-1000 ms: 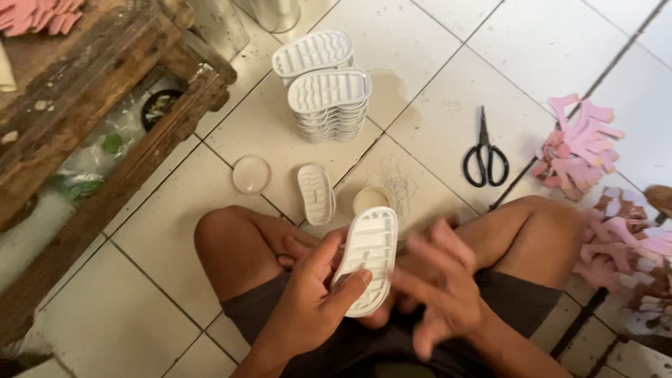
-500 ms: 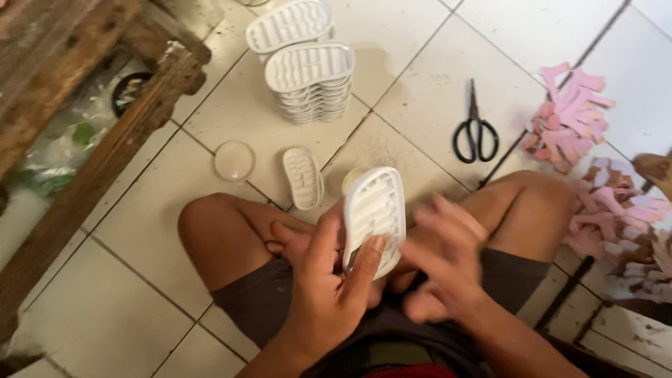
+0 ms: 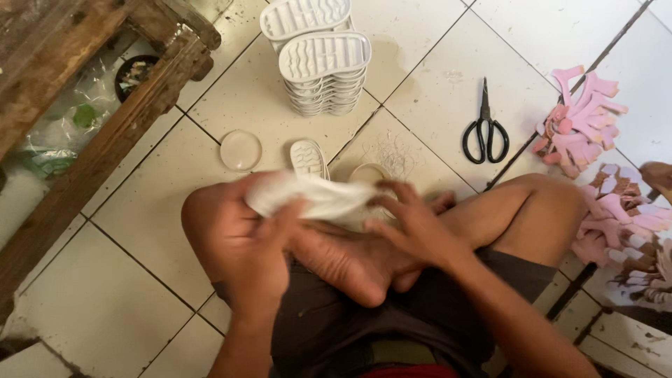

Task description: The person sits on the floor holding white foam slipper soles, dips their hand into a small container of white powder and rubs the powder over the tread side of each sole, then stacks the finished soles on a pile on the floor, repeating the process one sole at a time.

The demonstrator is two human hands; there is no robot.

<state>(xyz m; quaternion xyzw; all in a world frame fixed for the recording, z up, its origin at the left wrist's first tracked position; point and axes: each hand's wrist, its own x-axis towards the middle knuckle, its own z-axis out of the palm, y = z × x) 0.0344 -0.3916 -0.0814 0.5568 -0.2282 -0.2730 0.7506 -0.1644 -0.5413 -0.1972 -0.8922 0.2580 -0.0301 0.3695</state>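
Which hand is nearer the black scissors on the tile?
Right. The right hand rests on the white sole, below and left of the black scissors; the left hand grips the sole's far end, further left.

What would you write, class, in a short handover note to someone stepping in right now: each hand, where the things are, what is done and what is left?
Left hand: grips the white shoe sole at its left end.
Right hand: fingers on the sole's right end; sole blurred, lying across the lap.
On the tiled floor: stacked white soles, one small sole, a clear round lid, black scissors, pink cut pieces at right.
Done: cannot tell.
Left: the sole in hand; the stack is untouched.
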